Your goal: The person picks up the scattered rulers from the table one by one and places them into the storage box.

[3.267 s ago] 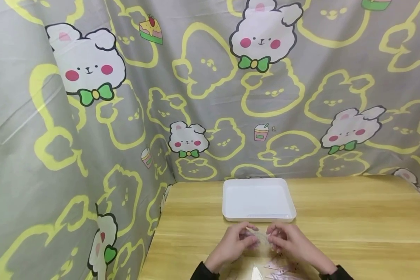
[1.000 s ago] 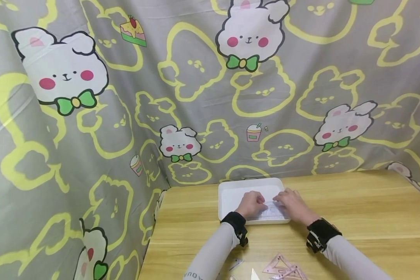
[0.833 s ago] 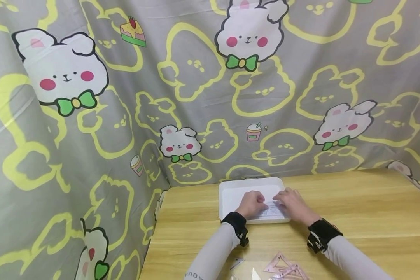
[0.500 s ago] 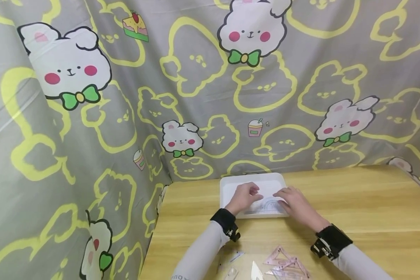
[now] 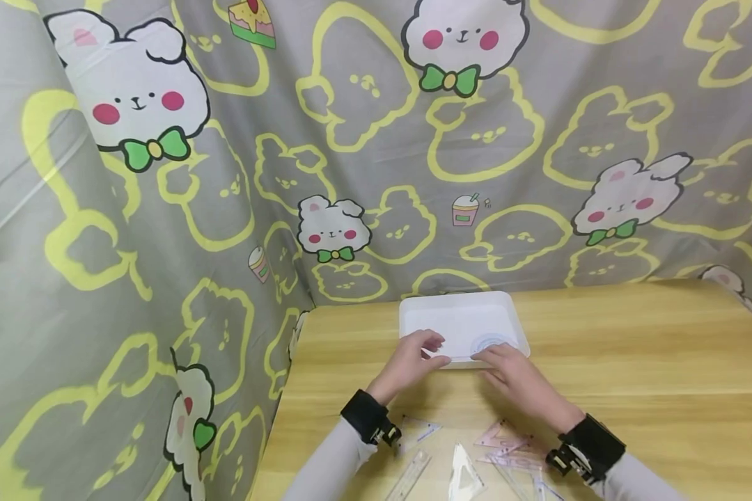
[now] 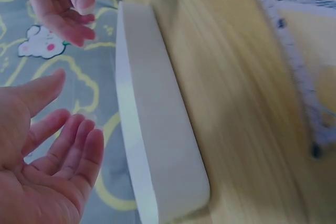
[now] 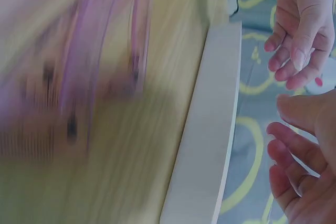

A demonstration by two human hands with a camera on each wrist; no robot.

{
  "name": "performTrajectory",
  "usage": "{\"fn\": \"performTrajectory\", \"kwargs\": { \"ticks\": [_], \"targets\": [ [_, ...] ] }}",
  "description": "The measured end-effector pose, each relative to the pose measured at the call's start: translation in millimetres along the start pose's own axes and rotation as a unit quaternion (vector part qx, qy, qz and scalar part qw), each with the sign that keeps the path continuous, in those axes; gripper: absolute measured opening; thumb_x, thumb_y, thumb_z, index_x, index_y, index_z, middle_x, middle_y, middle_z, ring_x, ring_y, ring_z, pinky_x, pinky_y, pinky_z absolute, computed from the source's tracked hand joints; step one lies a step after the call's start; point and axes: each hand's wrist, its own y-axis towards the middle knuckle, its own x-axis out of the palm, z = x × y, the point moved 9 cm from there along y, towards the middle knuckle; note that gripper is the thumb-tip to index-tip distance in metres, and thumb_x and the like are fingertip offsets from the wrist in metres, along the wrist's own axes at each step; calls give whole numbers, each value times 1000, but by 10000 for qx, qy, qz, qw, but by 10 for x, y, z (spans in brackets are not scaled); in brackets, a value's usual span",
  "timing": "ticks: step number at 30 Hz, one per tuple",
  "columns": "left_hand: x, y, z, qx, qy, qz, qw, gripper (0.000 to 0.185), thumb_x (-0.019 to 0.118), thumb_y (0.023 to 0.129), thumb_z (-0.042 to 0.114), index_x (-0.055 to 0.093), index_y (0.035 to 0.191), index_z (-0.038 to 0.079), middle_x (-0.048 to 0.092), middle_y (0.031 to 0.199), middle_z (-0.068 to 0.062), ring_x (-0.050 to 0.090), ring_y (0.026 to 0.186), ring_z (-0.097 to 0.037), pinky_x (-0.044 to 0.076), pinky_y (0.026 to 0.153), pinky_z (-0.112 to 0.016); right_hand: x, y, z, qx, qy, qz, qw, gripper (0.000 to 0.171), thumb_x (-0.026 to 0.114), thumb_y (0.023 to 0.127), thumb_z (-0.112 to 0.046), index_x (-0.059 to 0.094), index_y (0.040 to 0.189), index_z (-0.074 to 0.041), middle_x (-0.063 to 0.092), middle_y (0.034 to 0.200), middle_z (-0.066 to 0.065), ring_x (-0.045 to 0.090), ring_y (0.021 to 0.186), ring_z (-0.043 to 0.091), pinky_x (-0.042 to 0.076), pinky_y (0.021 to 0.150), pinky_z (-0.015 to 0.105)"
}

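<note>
My left hand [image 5: 410,358] hovers at the front left of a white tray [image 5: 439,313], its fingers loosely bent around nothing. My right hand [image 5: 520,379] is at the tray's front right, also with nothing in its fingers. Inside the tray lies a clear protractor [image 5: 491,341] with blue markings, partly covered by the right hand in the head view. Both wrist views show the two hands facing each other with a gap between them, beside the tray's outer wall [image 6: 163,108].
Toward the front of the wooden table [image 5: 652,362] lie a pink set square [image 5: 501,437], a clear set square with blue marks [image 5: 421,430], a clear straight ruler [image 5: 409,476] and a shiny triangle [image 5: 462,473]. A patterned curtain [image 5: 388,167] hangs behind and at left.
Earlier, both hands held clear plastic pieces in front of the tray, then reached into it. The protractor was let go there, and the hands have drawn back toward the person and apart.
</note>
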Motion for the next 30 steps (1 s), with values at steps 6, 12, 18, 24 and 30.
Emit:
{"fn": "performTrajectory", "kwargs": {
  "ticks": [6, 12, 18, 24, 30],
  "targets": [
    [-106, -373, -100, -263, 319, -296, 9987, 36, 80, 94, 26, 70, 123, 8, 71, 120, -11, 66, 108, -18, 56, 91, -29, 240, 44, -235, 393, 311, -468, 9976, 33, 82, 89, -15, 73, 118, -2, 73, 110, 9, 68, 99, 25, 58, 86, 45],
    [-45, -767, -284, -399, 844, -742, 9929, 50, 86, 89, 32, 70, 128, 6, 69, 119, -6, 64, 109, -17, 55, 93, -31, 519, 25, -410, 598, 489, -886, 9931, 35, 85, 86, -20, 73, 114, -2, 70, 103, 6, 66, 90, 21, 58, 78, 38],
    [89, -1012, -552, -858, 1048, -1073, 9850, 64, 92, 78, 45, 72, 127, 9, 64, 111, 2, 58, 99, -9, 52, 91, -29, 783, 1, -548, 721, 497, -1254, 9882, 40, 87, 83, -28, 73, 111, -3, 65, 96, 1, 58, 84, 13, 54, 74, 33],
    [117, -1146, -559, -922, 937, -894, 9873, 63, 95, 73, 45, 72, 121, 12, 55, 103, 5, 49, 92, -8, 46, 82, -24, 966, -30, -654, 869, 781, -1529, 9813, 43, 91, 78, -31, 71, 104, -4, 57, 90, -3, 47, 79, 8, 46, 66, 27],
    [137, -1229, -521, -872, 1217, -645, 9866, 57, 96, 73, 40, 70, 115, 11, 50, 100, 5, 42, 92, -7, 42, 79, -22, 1062, -35, -788, 592, 734, -1603, 9826, 50, 93, 72, -43, 70, 99, -8, 49, 89, -8, 43, 80, 8, 41, 66, 24]
  ]
}}
